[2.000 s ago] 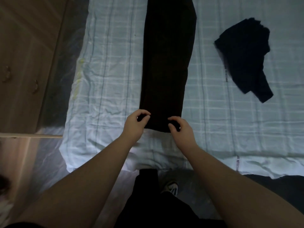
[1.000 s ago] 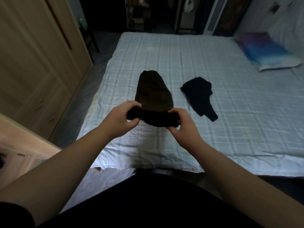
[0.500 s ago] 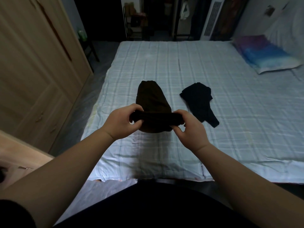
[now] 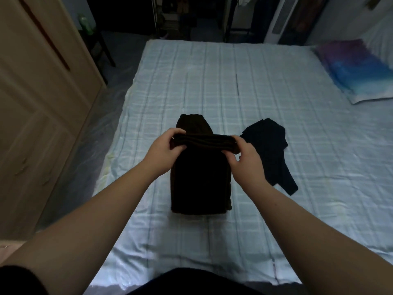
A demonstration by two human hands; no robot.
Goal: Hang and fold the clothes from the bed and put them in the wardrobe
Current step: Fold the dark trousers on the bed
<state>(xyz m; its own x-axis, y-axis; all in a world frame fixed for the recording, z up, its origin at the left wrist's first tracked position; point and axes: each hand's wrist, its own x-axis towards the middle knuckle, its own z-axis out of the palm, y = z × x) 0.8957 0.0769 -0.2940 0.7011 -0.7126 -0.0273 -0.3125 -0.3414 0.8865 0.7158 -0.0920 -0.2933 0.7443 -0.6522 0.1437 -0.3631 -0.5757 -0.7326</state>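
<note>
Folded trousers at centre of bed, crumpled garment just right, pillow far right, wardrobe left, both hands gripping trousers' upper fold.

A dark brown garment lies folded over on the bed, its raised edge pinched between the left hand and right hand. A crumpled black garment lies just beyond the right hand.

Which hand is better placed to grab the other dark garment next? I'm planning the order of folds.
The right hand: the crumpled dark garment lies just beside it, while the left hand grips the brown garment on the far side.
</note>
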